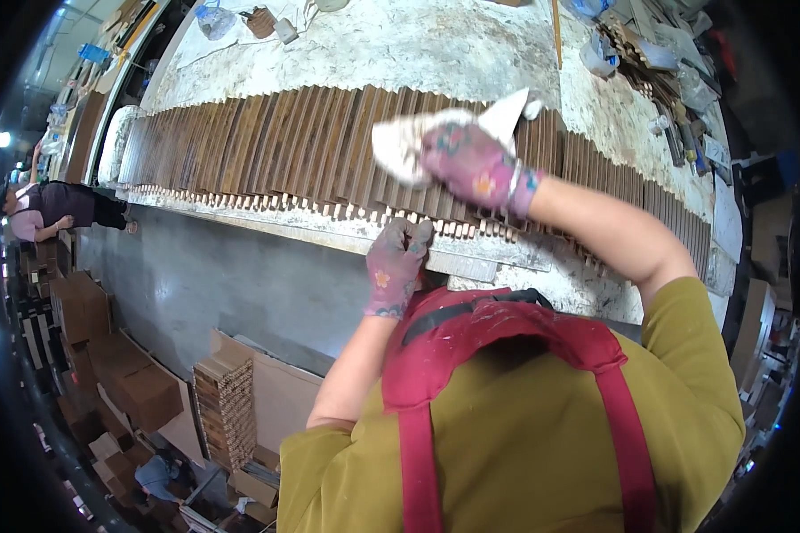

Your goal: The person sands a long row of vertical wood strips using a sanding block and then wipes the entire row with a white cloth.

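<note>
wooden slats, row on workbench, being wiped

wooden slats (267, 147): dark brown strips laid side by side in one long row across the front part of a pale, stained workbench (418, 44); their lighter ends line up along the near edge.
white cloth (409, 138): lies flat on the slats right of the row's middle, pressed down under the right hand.
right hand (473, 164): in a pink flowered glove, fingers closed over the cloth, palm down on the slats.
left hand (396, 262): same kind of glove, fingers curled narrow against the slat ends at the bench edge, just below the right hand; whether it grips one cannot be told.
stack of light wood strips (225, 409): stands on the floor below the bench, among brown cardboard boxes (138, 382).
another person (53, 209): at the far left end of the bench, well apart.
</note>
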Tool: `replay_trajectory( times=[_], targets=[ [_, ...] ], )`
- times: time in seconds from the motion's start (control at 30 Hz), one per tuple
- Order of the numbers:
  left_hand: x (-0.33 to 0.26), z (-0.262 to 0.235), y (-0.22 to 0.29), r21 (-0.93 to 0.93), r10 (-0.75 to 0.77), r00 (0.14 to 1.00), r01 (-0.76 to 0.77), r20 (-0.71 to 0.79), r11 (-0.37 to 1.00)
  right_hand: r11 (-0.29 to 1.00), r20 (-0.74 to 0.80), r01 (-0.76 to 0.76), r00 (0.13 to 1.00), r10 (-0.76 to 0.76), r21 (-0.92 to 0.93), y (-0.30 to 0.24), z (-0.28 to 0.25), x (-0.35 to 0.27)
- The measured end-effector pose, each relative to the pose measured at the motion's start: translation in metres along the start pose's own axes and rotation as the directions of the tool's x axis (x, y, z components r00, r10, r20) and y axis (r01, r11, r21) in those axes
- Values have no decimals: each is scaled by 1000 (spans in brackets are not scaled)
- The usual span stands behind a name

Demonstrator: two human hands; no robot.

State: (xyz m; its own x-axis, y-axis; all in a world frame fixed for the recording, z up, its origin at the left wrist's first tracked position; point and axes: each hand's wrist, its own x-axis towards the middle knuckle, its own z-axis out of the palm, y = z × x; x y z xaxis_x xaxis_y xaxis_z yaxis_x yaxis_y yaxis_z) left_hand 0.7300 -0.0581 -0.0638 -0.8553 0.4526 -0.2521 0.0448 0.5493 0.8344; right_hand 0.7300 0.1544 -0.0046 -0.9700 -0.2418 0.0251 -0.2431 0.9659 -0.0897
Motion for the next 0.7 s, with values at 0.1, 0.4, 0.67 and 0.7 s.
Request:
replay_trajectory(
  times=[0.1, 0.4, 0.67, 0.7],
  targets=[
    [-1, 6, -22, -9, 200, 969, -204, -147, 979, 959, -36, 260, 966, -258, 111, -40, -6, -15],
    [1, 8, -30, 77, 172, 981, -166, -89, 983, 980, -30, 153, 988, -150, 128, -38, 0, -15],
    [1, -25, -17, 75, 266, 963, -262, -50, 962, 873, -174, -236, 926, 336, 427, 40, -23, 51],
    [6, -24, -17, 89, 307, 950, -301, -58, 949, 900, -29, -363, 924, 381, 241, 34, -10, 53]
  ],
)
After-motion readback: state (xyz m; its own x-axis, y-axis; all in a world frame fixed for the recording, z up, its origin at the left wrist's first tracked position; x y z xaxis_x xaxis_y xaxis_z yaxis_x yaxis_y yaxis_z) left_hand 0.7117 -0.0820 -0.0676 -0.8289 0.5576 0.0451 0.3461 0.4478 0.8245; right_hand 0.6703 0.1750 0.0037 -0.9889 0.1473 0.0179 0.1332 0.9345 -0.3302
